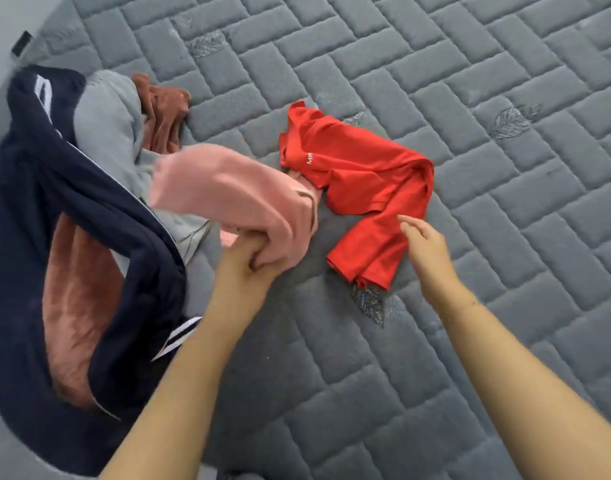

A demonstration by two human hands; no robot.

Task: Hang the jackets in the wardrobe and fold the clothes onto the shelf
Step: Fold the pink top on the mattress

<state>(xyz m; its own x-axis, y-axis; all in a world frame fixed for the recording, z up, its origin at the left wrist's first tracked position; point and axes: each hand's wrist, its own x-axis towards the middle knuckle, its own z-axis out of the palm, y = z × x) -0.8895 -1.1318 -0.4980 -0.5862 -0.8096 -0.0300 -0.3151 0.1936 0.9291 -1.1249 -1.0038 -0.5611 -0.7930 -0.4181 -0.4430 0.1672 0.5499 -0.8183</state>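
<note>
A crumpled red shirt (359,188) lies on the grey quilted mattress (435,81) in the middle of the view. My left hand (248,261) is shut on a pink fleecy garment (227,192), lifted and blurred just left of the red shirt. My right hand (425,247) hovers open at the red shirt's lower sleeve, fingertips touching or nearly touching the cloth. On the left lies a navy jacket (54,188) with white stripes and a rust-pink fleece lining (75,313). A grey garment (106,123) and a brown one (165,112) are heaped behind it.
The mattress stretches bare to the right and towards me. A pale wall or floor strip with a small black tab (21,43) shows at the top left corner, past the mattress's edge.
</note>
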